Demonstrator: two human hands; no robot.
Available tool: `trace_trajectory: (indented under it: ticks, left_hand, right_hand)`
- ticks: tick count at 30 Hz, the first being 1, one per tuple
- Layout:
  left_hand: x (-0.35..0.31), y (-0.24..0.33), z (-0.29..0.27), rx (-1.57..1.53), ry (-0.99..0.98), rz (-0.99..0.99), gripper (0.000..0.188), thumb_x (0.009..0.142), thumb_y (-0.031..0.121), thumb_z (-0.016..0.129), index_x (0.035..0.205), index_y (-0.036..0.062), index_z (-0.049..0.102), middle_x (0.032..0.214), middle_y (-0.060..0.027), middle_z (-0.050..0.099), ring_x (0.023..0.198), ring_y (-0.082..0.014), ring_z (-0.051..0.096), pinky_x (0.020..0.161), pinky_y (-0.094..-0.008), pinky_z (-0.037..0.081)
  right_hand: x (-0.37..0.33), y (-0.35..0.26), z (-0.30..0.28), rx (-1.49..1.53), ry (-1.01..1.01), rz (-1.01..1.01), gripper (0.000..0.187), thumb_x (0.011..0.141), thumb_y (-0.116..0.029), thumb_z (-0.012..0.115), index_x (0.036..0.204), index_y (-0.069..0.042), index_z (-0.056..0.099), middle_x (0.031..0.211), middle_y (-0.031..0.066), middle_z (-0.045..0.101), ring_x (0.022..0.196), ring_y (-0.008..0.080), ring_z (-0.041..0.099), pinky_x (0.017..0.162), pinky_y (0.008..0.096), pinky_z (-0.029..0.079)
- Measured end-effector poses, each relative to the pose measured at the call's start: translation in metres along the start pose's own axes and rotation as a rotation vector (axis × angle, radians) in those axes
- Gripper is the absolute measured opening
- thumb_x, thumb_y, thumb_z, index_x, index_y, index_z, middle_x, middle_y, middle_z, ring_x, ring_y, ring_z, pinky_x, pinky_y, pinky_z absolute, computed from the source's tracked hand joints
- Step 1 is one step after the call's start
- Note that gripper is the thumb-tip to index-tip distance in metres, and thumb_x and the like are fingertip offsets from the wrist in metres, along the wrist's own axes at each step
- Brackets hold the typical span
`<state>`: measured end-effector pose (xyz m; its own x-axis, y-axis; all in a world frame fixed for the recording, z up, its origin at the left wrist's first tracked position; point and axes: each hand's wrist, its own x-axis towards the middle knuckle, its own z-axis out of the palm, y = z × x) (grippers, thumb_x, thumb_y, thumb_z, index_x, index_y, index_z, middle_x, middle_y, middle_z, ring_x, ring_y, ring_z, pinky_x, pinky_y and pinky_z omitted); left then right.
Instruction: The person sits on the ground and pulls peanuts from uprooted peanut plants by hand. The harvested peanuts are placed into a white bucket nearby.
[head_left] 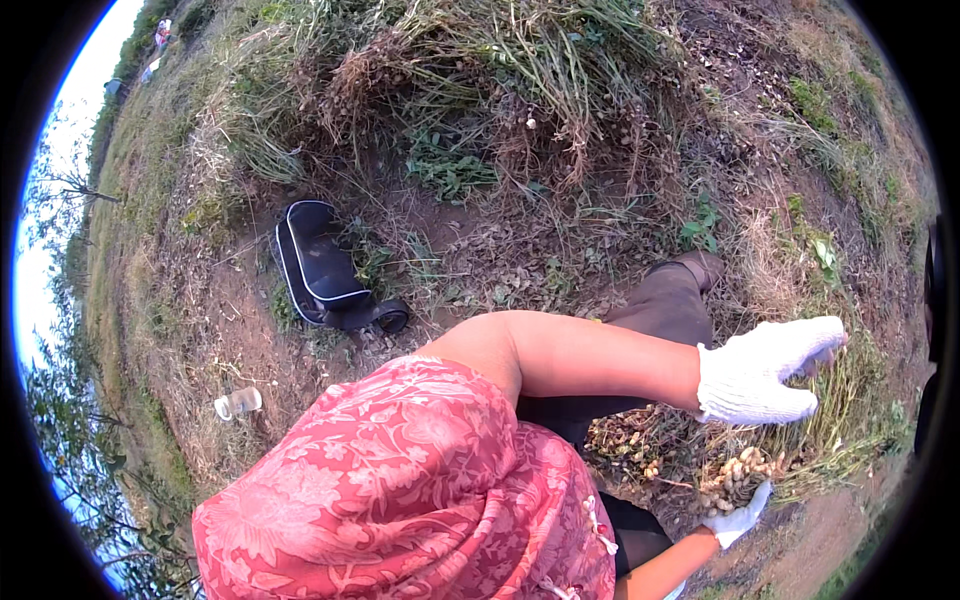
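My left hand point(765, 370), in a white knitted glove, is held out at the right with thumb and fingers apart. It is above green and yellowed plant stems point(850, 430) and grips nothing that I can see. Lower down, my right hand point(738, 518), also white-gloved, is closed at the root end of a peanut plant point(745, 472) hung with pale pods. Part of its grip is hidden behind the pods. Loose peanuts point(625, 445) lie on the ground beside my leg, partly covered by my left forearm.
A large heap of uprooted plants point(480, 70) lies across the top. On the soil are a black bag point(325, 260) with white piping and a clear plastic container point(238, 403). My outstretched leg point(665, 305) in dark cloth is beyond my left arm. A distant person point(162, 35) stands top left.
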<state>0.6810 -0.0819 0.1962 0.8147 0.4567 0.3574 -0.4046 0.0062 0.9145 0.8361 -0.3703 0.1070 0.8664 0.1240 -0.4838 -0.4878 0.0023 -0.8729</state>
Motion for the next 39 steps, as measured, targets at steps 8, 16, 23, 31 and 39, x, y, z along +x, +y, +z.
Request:
trace_trajectory:
  ticks: [8,16,23,31,39]
  left_hand:
    - [-0.398,0.087,-0.358,0.959,1.520,-0.279,0.022,0.089,0.014,0.065,0.107,0.0019,0.058,0.094,-0.0065,0.064,0.086,-0.0163,0.060,0.081,-0.0301,0.049]
    - [-0.573,0.080,-0.357,0.565,1.867,-1.002,0.058,0.082,0.046,0.072,0.117,0.0030,0.055,0.090,-0.0095,0.060,0.073,-0.0205,0.058,0.068,-0.0381,0.053]
    - [-0.590,0.028,-0.369,0.807,1.627,-1.210,0.035,0.081,0.026,0.073,0.106,0.0056,0.063,0.094,-0.0110,0.068,0.081,-0.0238,0.066,0.072,-0.0355,0.052]
    - [-0.581,0.001,-0.381,1.133,1.593,-0.834,0.034,0.085,0.017,0.060,0.116,0.0030,0.062,0.111,-0.0133,0.067,0.104,-0.0245,0.063,0.090,-0.0338,0.047]
    - [-0.440,0.005,-0.270,1.395,1.062,-0.838,0.046,0.090,0.025,0.055,0.130,0.0029,0.050,0.119,-0.0207,0.058,0.112,-0.0378,0.055,0.096,-0.0423,0.043]
  right_hand:
    - [-0.014,0.011,0.003,0.014,0.107,-0.010,0.064,0.085,-0.042,0.063,0.137,-0.007,0.048,0.137,0.0118,0.051,0.118,0.0305,0.055,0.100,0.0443,0.042]
    - [0.004,0.035,-0.006,0.003,0.057,-0.059,0.067,0.081,-0.045,0.068,0.136,-0.011,0.050,0.136,0.0078,0.053,0.119,0.0299,0.053,0.099,0.0457,0.042]
    - [0.002,0.045,-0.011,0.013,0.028,0.044,0.066,0.082,-0.043,0.068,0.135,-0.009,0.049,0.136,0.0085,0.053,0.118,0.0296,0.054,0.101,0.0449,0.041]
    - [0.000,0.047,-0.010,0.038,-0.027,0.085,0.064,0.084,-0.044,0.066,0.135,-0.009,0.050,0.137,0.0081,0.052,0.120,0.0286,0.053,0.102,0.0442,0.041]
    - [-0.025,0.043,0.010,-0.052,-0.022,0.044,0.062,0.087,-0.043,0.062,0.136,-0.007,0.048,0.137,0.0094,0.051,0.118,0.0286,0.054,0.099,0.0414,0.042]
